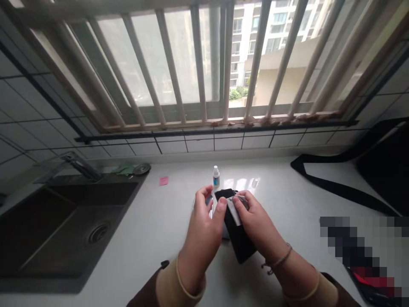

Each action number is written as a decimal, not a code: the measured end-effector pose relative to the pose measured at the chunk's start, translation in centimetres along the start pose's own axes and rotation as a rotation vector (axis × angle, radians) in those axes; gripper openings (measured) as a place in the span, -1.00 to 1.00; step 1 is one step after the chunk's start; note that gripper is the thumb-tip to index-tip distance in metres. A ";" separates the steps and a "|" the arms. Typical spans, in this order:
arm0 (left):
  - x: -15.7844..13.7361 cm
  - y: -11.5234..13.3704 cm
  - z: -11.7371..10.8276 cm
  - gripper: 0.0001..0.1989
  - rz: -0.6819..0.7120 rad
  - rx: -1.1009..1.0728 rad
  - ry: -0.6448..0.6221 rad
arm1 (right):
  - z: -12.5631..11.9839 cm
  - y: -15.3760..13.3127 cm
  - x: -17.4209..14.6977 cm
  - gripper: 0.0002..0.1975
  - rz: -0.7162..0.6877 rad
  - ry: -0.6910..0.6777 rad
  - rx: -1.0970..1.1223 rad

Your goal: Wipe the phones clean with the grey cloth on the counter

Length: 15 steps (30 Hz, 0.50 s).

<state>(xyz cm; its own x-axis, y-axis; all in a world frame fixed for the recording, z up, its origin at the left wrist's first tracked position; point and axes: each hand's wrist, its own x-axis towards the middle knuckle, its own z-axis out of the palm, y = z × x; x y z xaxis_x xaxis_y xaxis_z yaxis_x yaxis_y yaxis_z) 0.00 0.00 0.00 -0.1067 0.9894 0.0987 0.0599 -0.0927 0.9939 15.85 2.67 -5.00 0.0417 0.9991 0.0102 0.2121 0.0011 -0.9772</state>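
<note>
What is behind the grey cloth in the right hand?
A flat black object shows behind the grey cloth. Whatever the cloth and right hand directly cover cannot be seen.

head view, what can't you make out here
Head view: white bottle, label too small to read.
Head view: pink note, any writing too small to read.
Head view: grey cloth and black flat object, partly hidden by the right hand.
Head view: black bag, cut off by the right edge.
</note>
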 end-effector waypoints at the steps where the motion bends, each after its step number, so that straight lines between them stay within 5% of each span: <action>1: 0.3 -0.8 0.2 -0.51 -0.066 -0.054 -0.072 | 0.1 -0.1 -0.1 -0.65 0.007 -0.006 0.027; 5: -0.2 -2.5 1.3 -0.52 -0.351 -0.283 -0.324 | 0.3 -0.5 -0.6 -0.63 0.018 -0.014 0.048; 9: -0.7 -2.7 2.0 -0.51 -0.563 -0.554 -0.268 | 0.3 -0.9 -0.8 -0.62 0.000 -0.041 0.060; 15: 0.1 -2.4 0.8 -0.61 -0.657 -0.670 -0.270 | -0.6 -1.2 -0.2 -0.62 0.036 -0.182 0.277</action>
<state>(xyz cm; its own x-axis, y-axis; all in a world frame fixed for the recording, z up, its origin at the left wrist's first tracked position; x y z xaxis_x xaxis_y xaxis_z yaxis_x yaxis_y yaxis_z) 0.64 0.42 -2.37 0.3193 0.8511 -0.4168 -0.5160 0.5250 0.6768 16.21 2.47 -3.72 -0.1366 0.9899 -0.0389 -0.0604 -0.0476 -0.9970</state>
